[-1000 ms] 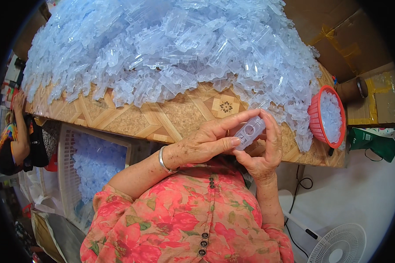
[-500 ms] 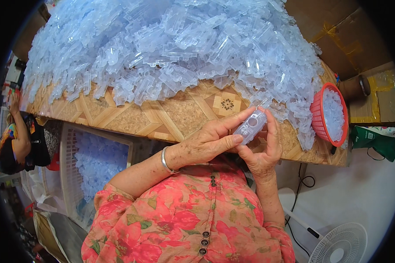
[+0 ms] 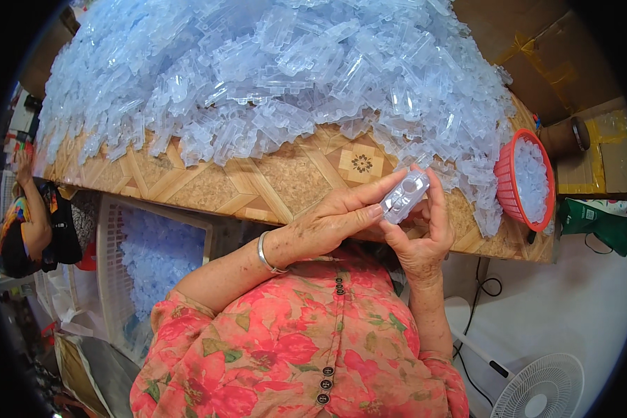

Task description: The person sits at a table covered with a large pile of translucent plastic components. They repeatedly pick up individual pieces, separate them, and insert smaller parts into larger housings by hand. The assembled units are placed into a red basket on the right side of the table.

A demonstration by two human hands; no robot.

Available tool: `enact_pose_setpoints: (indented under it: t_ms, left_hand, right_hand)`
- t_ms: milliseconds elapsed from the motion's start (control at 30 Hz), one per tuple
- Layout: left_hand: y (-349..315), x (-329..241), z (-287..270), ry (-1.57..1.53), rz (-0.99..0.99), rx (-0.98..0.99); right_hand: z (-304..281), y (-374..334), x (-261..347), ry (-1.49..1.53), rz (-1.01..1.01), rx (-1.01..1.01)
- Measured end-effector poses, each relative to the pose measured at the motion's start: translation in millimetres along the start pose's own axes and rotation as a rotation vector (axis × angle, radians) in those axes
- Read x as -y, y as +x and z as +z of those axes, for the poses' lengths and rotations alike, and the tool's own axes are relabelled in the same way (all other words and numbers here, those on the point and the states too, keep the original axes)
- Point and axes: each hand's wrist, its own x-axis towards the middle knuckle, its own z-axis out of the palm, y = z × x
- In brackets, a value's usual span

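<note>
Between my two hands, just over the table's near edge, is a clear plastic casing (image 3: 405, 195) with a round hole near its upper end. My left hand (image 3: 341, 216) pinches it from the left, thumb along the lower side and fingers behind. On its right side my right hand (image 3: 428, 233) grips it between thumb and fingers. Behind the hands, a large heap of clear bluish plastic pieces (image 3: 279, 76) covers most of the wood-patterned table (image 3: 285, 181). Some loose pieces lie close beyond my fingertips.
A red basket (image 3: 506, 188) of small clear pieces stands at the table's right end. Lower left, a white crate (image 3: 111, 258) holds more pieces. A white fan (image 3: 543, 390) is at lower right, cardboard boxes (image 3: 550, 63) at the back right. Another person's arm (image 3: 35, 209) shows far left.
The plastic casing has turned slightly in my fingers, so its hole and glossy face show more clearly. Both hands stay in nearly the same place.
</note>
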Motion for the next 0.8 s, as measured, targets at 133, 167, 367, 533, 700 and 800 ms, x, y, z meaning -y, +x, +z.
enact_pose_setpoints:
  t_ms: [133,167,367,533,700,800]
  left_hand:
    - [-1,-6,0,-0.001,-0.045,0.0]
    - [-1,-6,-1,0.017,-0.051,-0.008]
    - [0,0,1,0.053,-0.034,-0.086]
    - [-2,-6,0,0.056,-0.13,-0.12]
    - [-2,-13,4,0.042,-0.08,-0.092]
    - [-2,-12,5,0.024,-0.063,-0.1]
  right_hand:
    - [-1,-2,-4,0.001,0.015,0.027]
    - [-1,-4,-5,0.003,0.017,0.026]
    - [7,-4,7,0.185,0.073,-0.019]
    - [-2,-3,12,0.158,0.092,0.149]
    - [3,-6,4,0.399,0.143,0.096]
    - [1,-6,2,0.339,0.063,0.106]
